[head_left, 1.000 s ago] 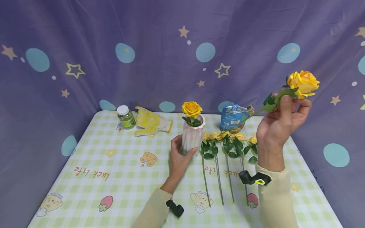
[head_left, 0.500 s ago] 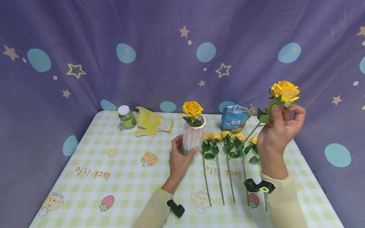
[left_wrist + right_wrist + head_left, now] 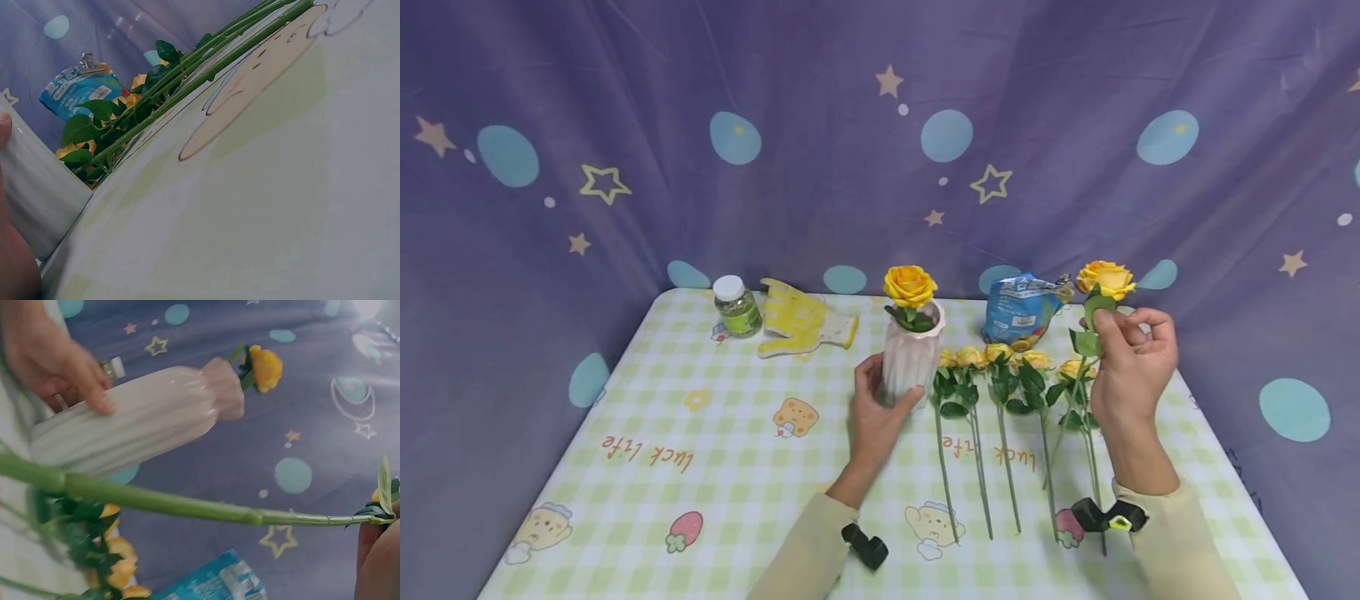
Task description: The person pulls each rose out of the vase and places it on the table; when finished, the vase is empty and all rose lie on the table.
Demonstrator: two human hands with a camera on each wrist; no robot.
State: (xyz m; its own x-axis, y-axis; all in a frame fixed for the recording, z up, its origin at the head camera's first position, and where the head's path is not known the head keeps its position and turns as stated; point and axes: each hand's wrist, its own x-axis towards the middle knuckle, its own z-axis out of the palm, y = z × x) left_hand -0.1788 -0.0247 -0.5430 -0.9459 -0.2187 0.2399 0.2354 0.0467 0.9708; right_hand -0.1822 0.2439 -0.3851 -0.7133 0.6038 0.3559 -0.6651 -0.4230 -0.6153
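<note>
A pale ribbed vase (image 3: 912, 362) stands upright on the table with one yellow rose (image 3: 910, 287) in it. My left hand (image 3: 880, 417) grips the vase low on its near left side, thumb across the front. To the right, my right hand (image 3: 1135, 358) pinches another yellow rose (image 3: 1105, 280) just under its bloom, and the stem hangs down over the flowers on the table. In the right wrist view that green stem (image 3: 156, 500) crosses in front of the vase. Several more yellow roses (image 3: 1000, 354) lie in a row right of the vase, stems toward me.
Behind the row sits a blue snack bag (image 3: 1018, 308) closed with a metal clip (image 3: 90, 64). At the back left are a white-lidded jar (image 3: 737, 308) and a yellow-and-white glove (image 3: 805, 321). A purple curtain (image 3: 820, 150) hangs behind the checked tablecloth (image 3: 722, 500).
My right hand has come down and to the left with its rose, whose stem has swung from slanting to nearly upright. The left hand stays on the vase.
</note>
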